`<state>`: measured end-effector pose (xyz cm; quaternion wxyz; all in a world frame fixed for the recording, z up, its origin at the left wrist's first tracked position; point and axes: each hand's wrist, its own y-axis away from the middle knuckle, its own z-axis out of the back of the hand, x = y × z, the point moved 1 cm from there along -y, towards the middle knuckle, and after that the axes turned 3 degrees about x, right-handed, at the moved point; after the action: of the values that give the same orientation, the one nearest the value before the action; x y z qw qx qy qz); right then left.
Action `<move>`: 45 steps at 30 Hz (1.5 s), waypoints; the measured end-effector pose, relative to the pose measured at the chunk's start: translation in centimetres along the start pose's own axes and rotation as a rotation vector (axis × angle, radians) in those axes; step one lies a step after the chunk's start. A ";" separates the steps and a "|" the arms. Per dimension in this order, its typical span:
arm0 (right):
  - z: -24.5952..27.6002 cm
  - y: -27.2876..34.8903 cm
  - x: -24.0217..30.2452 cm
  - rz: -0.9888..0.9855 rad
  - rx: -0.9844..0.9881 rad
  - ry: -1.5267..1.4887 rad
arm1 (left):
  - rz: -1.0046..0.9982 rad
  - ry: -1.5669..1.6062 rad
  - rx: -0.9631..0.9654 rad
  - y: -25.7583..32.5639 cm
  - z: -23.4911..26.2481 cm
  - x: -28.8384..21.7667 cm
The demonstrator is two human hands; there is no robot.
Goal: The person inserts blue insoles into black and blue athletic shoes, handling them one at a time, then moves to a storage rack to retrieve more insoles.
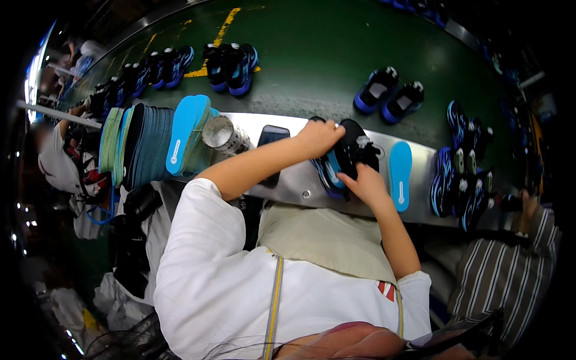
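Note:
A black sneaker (353, 137) is between my hands over the metal work surface (375, 198). My left hand (322, 137) is closed on its far end, fingers curled over the upper. Nearer me, my right hand (363, 182) grips the sneaker's side, its thumb apart from fingers partly hidden behind the shoe. Beside and partly beneath it is a second sneaker (329, 174) in black and blue, mostly covered. A bright blue insole (400, 176) lies flat just right of my right hand. Left of the sneakers rests a dark phone-like device (273, 139), partly behind my left forearm.
A dirty metal can (225, 135) stands beside stacked insoles (150, 144) on the left. Shoe pairs sit on the green surface beyond, including one pair (389, 96). More sneakers (462, 180) crowd the right, near a co-worker's striped garment (507, 270).

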<state>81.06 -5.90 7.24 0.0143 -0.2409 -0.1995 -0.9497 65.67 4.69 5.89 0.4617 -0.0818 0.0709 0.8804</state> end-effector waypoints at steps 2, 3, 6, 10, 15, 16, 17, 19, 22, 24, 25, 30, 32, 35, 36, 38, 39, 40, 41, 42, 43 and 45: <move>0.0 -1.2 0.8 0.028 0.082 0.027 | 0.021 0.087 0.047 0.5 0.6 0.1; -0.3 -1.7 0.9 0.052 0.121 0.027 | 0.021 0.153 0.105 0.7 1.2 0.1; -1.3 -2.4 0.7 0.138 0.046 -0.063 | -0.014 0.449 0.077 1.2 2.9 0.9; 0.0 -6.7 3.9 0.205 0.006 -0.137 | 0.187 0.756 -0.381 7.4 9.9 3.9; 3.2 -20.0 5.5 0.295 -0.288 0.005 | 0.598 0.469 -0.674 16.0 7.9 8.4; 4.6 -22.9 4.5 0.338 -0.430 0.006 | 0.594 0.430 -0.672 17.0 6.3 9.0; 5.5 -25.1 4.4 0.383 -0.568 0.002 | 0.595 0.390 -0.668 17.9 4.9 9.3; 8.9 -24.2 6.7 0.306 -0.540 -0.053 | 0.686 0.431 -0.715 18.8 3.9 8.6; 9.3 -21.2 2.6 0.131 -0.605 0.225 | 0.716 0.388 -0.737 18.2 3.5 8.8; 7.6 -19.1 -0.9 -0.092 -0.482 0.323 | 0.726 0.400 -0.733 17.5 3.7 8.8; 6.8 -18.1 -2.5 -0.106 -0.375 0.255 | 0.712 0.378 -0.725 17.3 3.6 8.8; 5.0 -16.0 -6.7 0.068 -0.477 0.333 | 0.768 0.238 -0.519 16.9 3.6 8.7; 6.0 -14.7 -8.2 0.203 -0.506 0.446 | 0.716 0.154 -0.592 17.0 3.5 8.5; 7.6 -13.2 -12.8 0.160 -0.451 0.448 | 0.665 0.076 -0.675 17.3 3.7 8.2; 8.6 -12.4 -14.4 0.116 -0.441 0.459 | 0.655 0.032 -0.720 17.4 3.8 7.9; 10.1 -11.0 -18.7 0.006 -0.475 0.512 | 0.653 -0.077 -0.791 17.7 4.0 7.5; 11.2 -10.4 -20.3 -0.279 -0.354 0.490 | 0.653 -0.092 -0.807 17.6 4.5 7.0; 11.4 -9.6 -21.4 -0.415 -0.381 0.577 | 0.654 -0.109 -0.824 17.6 5.2 6.4; 11.8 -8.6 -21.3 -0.553 -0.404 0.665 | 0.657 -0.123 -0.839 17.6 5.8 5.8; 11.8 -8.0 -20.7 -0.528 -0.395 0.654 | 0.639 -0.066 -0.817 17.7 6.7 5.0; 11.5 -7.0 -20.0 -0.323 -0.478 0.621 | 0.553 -0.034 -0.864 17.4 8.0 4.0; 9.5 -5.7 -19.7 -0.017 -0.572 0.544 | 0.363 0.033 -0.959 16.7 12.1 1.7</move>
<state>102.06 1.65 3.69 -0.0091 0.0270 0.0824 -0.9962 49.97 -0.94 18.13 0.2106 -0.2846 -0.3205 0.8786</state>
